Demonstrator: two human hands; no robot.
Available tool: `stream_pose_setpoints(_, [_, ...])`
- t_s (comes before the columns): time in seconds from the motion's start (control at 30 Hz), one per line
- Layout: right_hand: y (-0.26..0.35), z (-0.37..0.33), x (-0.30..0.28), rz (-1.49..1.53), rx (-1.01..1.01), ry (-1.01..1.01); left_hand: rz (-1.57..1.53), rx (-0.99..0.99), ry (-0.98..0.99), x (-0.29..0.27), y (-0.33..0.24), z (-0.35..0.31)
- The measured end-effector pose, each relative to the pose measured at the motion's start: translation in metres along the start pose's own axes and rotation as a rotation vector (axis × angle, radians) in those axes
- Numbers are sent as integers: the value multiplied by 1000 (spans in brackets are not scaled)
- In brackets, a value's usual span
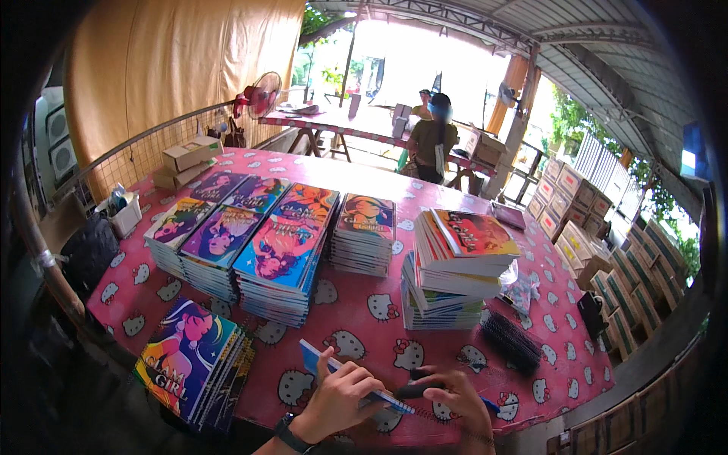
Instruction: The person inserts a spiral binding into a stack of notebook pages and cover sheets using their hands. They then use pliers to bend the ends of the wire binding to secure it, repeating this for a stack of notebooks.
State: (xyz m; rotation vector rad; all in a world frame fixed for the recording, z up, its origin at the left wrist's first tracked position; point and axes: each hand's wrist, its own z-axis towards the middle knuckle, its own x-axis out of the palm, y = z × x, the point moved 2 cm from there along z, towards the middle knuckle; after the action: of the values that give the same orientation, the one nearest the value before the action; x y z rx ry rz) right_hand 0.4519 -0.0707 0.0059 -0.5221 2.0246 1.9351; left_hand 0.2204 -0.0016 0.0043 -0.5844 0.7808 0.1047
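Observation:
My left hand [345,390], with a dark band on its wrist, grips a notebook [318,362] tilted on its edge near the table's front. Fingers lie over its cover, and the thumb side is toward its upper corner. My right hand [453,394] is closed around a black-handled tool [412,385] at the notebook's lower right end. The tool's working end is hidden. A thin dark spiral coil [444,415] trails from the notebook's bound edge under my right hand. Beside that hand lies a blue pen-like object [491,406], partly covered.
Stacked colourful spiral notebooks [277,250] fill the pink patterned table's [350,341] left and middle. Another pile [201,364] sits front left. Unbound-looking books [459,265] are stacked right of centre, near a bundle of black coils [512,343]. Beyond, a person [432,140] stands by another table.

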Motion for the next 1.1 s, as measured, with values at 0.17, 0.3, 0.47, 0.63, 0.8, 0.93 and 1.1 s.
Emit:
stream_pose_setpoints(0.17, [6,-19,0,320,-182,8,-111,43,-46,9,-3,12])
stream_pose_setpoints(0.3, [3,-7,-4,236,-261,32,-74,-7,22,8,0,0])
stream_pose_setpoints(0.47, [-1,-1,-2,237,-113,51,-59,-17,-28,-2,4,9])
stream_pose_setpoints(0.63, [0,13,6,215,-186,145,-88,-59,30,-3,12,7])
stream_pose_setpoints(0.8, [1,13,-3,343,-272,135,-107,-79,75,-5,12,5])
stream_pose_setpoints(0.93, [-1,27,-4,-12,34,4,-36,-80,-121,-13,12,12])
stream_pose_setpoints(1.1, [-1,21,13,309,-264,112,-691,-282,-649,-2,48,-7])
